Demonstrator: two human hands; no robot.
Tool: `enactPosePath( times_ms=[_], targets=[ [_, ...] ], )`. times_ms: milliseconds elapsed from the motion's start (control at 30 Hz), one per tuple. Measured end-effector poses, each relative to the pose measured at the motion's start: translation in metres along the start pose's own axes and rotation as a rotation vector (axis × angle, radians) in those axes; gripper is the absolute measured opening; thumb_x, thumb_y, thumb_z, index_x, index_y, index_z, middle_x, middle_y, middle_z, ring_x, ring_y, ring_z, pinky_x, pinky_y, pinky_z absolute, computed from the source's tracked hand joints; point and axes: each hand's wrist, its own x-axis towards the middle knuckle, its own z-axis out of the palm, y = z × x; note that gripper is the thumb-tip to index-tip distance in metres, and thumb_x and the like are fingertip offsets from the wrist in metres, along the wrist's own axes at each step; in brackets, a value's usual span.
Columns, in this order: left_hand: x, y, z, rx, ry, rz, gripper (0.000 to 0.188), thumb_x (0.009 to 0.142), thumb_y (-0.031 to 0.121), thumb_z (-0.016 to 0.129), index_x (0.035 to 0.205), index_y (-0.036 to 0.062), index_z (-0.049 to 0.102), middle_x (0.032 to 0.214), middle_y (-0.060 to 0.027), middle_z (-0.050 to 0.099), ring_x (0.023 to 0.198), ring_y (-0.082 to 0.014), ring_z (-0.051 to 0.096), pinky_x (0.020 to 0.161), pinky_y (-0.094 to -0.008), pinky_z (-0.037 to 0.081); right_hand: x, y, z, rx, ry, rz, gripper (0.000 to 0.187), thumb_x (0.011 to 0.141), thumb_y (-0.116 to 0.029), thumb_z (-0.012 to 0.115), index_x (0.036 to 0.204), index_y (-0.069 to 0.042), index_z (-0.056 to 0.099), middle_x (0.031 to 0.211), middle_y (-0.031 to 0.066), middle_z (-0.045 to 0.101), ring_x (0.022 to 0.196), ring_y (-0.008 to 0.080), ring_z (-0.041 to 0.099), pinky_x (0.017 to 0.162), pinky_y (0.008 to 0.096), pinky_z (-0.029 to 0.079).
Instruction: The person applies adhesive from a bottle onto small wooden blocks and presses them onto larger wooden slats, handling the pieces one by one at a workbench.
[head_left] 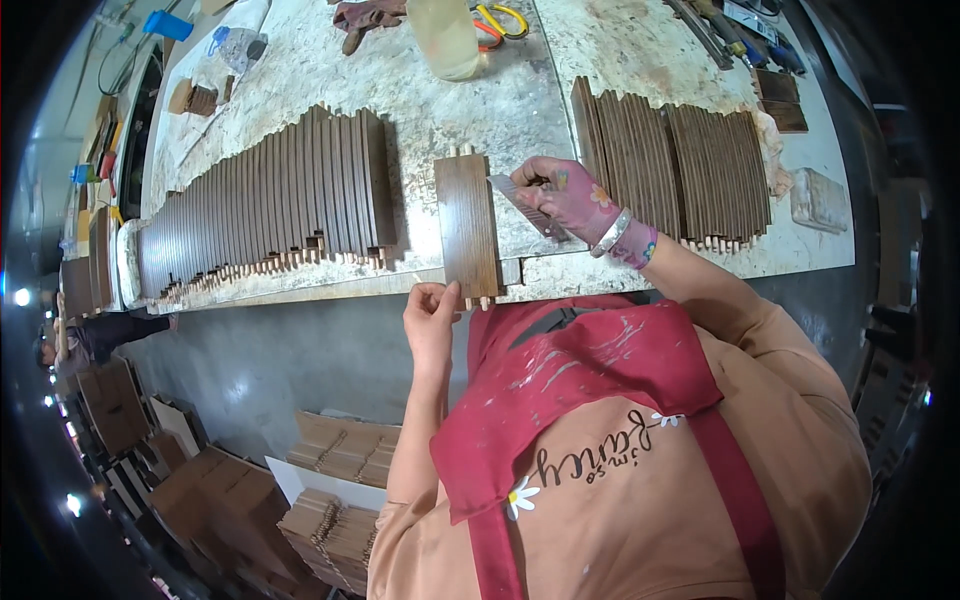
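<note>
A dark brown wooden board [468, 225] lies at the front edge of the worktable, with pale dowels sticking out of its far and near ends. My bare left hand [433, 308] is closed at the near left corner of this board, thumb against its edge. Just right of the board, my right hand [575, 200], in a pink flowered glove, grips a flat grey strip [527, 210]. The strip slants beside the board's right edge; whether it touches the wood I cannot tell. Its exact kind does not show.
Rows of similar boards stand packed on edge, one row [280, 190] to the left and another [680, 165] to the right. Farther back are a jug of pale liquid [445, 40], orange-and-yellow-handled scissors [497, 22] and a dark glove [365, 18]. Cartons [225, 510] stand on the floor.
</note>
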Motion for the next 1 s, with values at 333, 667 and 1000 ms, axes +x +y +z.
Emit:
enactPosePath(
  times_ms=[333, 667, 1000],
  targets=[
    [-0.027, 0.021, 0.004, 0.839, 0.298, 1.019, 0.035, 0.075, -0.002, 0.069, 0.108, 0.0068, 0.066, 0.096, -0.0091, 0.057, 0.086, -0.026, 0.057, 0.076, -0.0361, 0.048, -0.008, -0.015, -0.02, 0.219, 0.11, 0.023, 0.02, 0.091, -0.013, 0.064, 0.103, 0.003, 0.062, 0.076, 0.0007, 0.059, 0.06, 0.0057, 0.051, 0.05, 0.0221, 0.041],
    [-0.019, -0.008, 0.002, 0.663, 0.234, 0.9, 0.013, 0.079, 0.004, 0.074, 0.082, 0.0051, 0.061, 0.099, -0.0094, 0.065, 0.096, -0.0288, 0.058, 0.083, -0.0383, 0.046, -0.012, -0.029, -0.055, 0.066, 0.224, -0.092, 0.024, 0.09, -0.017, 0.066, 0.106, 0.0, 0.063, 0.088, 0.0018, 0.062, 0.079, 0.0071, 0.056, 0.07, 0.0227, 0.048],
    [-0.006, 0.021, -0.001, 0.37, 0.222, 0.625, 0.006, 0.089, 0.004, 0.065, 0.089, 0.0, 0.061, 0.091, -0.0101, 0.065, 0.083, -0.0237, 0.059, 0.079, -0.0315, 0.047, -0.041, -0.024, -0.076, 0.026, 0.354, -0.149, 0.021, 0.089, -0.012, 0.068, 0.104, 0.001, 0.065, 0.094, 0.0015, 0.064, 0.086, 0.0074, 0.055, 0.079, 0.0235, 0.047]
  ],
)
